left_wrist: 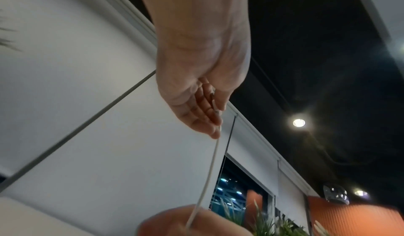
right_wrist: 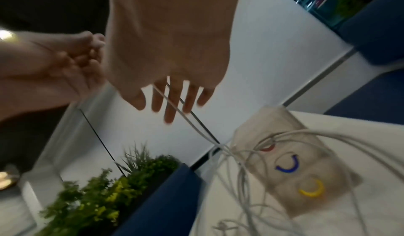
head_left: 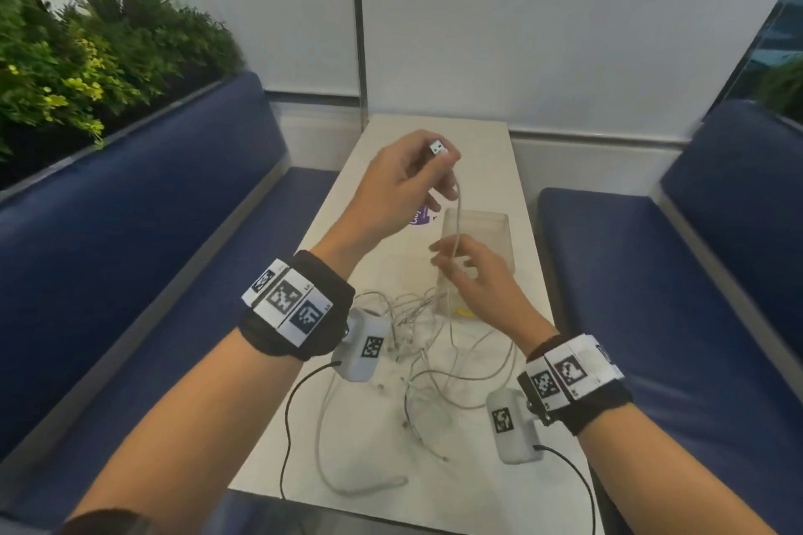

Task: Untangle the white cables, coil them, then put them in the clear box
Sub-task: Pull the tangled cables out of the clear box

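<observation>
My left hand (head_left: 436,172) is raised over the white table (head_left: 491,143) and pinches the USB plug (head_left: 438,149) of a white cable (head_left: 459,213). That cable hangs down to my right hand (head_left: 456,265), passing between its nearly straight, spread fingers (right_wrist: 170,108). Below it, the cable joins a tangle of white cables (head_left: 417,330) lying loose on the table near me. The clear box (head_left: 486,230) stands just behind my right hand. In the left wrist view the cable (left_wrist: 210,167) runs taut from my left fingers (left_wrist: 210,118).
Blue benches (head_left: 182,239) run along both sides of the narrow table. A planter with green plants (head_left: 87,56) sits behind the left bench. A purple sticker (head_left: 420,216) lies near the box. Red, blue and yellow ring shapes (right_wrist: 286,165) show through the box.
</observation>
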